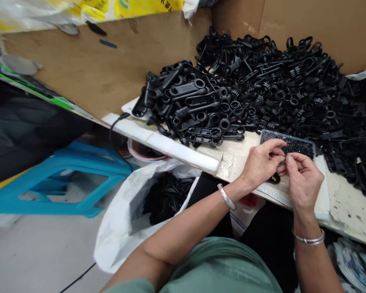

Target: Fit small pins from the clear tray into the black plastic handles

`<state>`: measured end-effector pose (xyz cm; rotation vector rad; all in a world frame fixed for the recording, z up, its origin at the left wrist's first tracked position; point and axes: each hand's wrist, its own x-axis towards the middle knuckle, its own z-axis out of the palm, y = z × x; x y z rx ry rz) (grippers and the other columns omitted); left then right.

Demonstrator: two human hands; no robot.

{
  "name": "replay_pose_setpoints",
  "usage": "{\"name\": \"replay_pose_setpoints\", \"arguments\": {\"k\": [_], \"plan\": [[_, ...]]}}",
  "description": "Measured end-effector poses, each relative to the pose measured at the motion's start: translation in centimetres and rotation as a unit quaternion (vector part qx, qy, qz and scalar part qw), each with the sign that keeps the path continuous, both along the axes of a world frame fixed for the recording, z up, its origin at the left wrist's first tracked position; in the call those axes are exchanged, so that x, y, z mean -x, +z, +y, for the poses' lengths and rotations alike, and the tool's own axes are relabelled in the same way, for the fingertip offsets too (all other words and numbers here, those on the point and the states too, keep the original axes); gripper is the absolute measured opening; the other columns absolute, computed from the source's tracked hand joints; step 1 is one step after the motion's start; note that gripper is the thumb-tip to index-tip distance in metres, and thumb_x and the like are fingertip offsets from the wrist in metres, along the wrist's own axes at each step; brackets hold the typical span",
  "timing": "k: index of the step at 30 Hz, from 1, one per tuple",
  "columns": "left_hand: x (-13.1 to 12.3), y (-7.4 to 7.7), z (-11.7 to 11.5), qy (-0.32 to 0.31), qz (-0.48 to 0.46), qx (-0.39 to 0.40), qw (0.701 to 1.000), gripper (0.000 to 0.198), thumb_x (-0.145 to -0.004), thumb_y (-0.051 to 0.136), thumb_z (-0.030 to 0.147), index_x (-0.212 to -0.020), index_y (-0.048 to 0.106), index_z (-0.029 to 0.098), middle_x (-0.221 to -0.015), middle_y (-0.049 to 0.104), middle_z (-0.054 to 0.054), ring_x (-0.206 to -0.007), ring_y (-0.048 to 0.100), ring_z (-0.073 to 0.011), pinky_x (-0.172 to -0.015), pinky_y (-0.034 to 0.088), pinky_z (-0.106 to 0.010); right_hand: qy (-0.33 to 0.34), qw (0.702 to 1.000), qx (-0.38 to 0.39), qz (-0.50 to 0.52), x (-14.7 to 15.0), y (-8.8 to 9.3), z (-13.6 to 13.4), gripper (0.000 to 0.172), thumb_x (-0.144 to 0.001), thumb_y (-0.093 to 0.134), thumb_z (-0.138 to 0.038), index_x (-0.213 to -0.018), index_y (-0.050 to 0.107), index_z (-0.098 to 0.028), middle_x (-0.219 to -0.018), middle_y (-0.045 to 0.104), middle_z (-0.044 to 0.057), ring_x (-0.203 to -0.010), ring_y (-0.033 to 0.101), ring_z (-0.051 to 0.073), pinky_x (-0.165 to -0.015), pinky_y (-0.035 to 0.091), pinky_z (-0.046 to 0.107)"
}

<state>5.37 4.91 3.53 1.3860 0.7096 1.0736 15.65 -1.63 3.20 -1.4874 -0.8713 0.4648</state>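
My left hand [260,162] and my right hand [303,181] meet over the near edge of the worktable [171,144], fingers pinched together around a small black plastic part [274,178] that is mostly hidden under the left hand. Just beyond the fingertips sits a shallow clear tray [305,146] filled with tiny black pieces. A large heap of black plastic lever-shaped parts [262,89] with ring ends covers the table behind the tray. Both wrists wear silver bangles.
A white sack [122,219] holding more black parts stands open on the floor below the table's left edge. A blue plastic stool [67,183] lies left of it. Cardboard walls [110,69] back the table. A black cable [116,138] hangs off the table's corner.
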Motion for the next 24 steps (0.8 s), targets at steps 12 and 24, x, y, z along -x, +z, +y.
{"name": "replay_pose_setpoints", "arguments": {"k": [12,24], "plan": [[1.5,0.0,-1.2,-0.068,-0.191,0.206,0.957,0.023,-0.068,0.077,0.009,-0.090,0.070,0.012,-0.078,0.069,-0.001,-0.073,0.067,-0.0107,-0.069,0.053,-0.022,0.007,0.989,-0.030,0.141,-0.5,0.9,-2.3,0.021,-0.067,0.086,-0.027,-0.083,0.077,-0.017,-0.071,0.073,0.002,-0.056,0.064,0.009,-0.056,0.057,0.021],[1.7,0.3,-3.2,-0.087,-0.218,0.278,0.931,0.018,-0.064,0.082,0.014,-0.079,0.071,0.011,-0.067,0.072,-0.002,-0.063,0.068,-0.0116,-0.067,0.052,-0.024,0.058,0.966,-0.031,0.250,-0.1,1.3,-3.8,0.021,-0.061,0.090,-0.024,-0.077,0.078,-0.019,-0.069,0.073,0.002,-0.055,0.065,0.008,-0.055,0.059,0.018]]}}
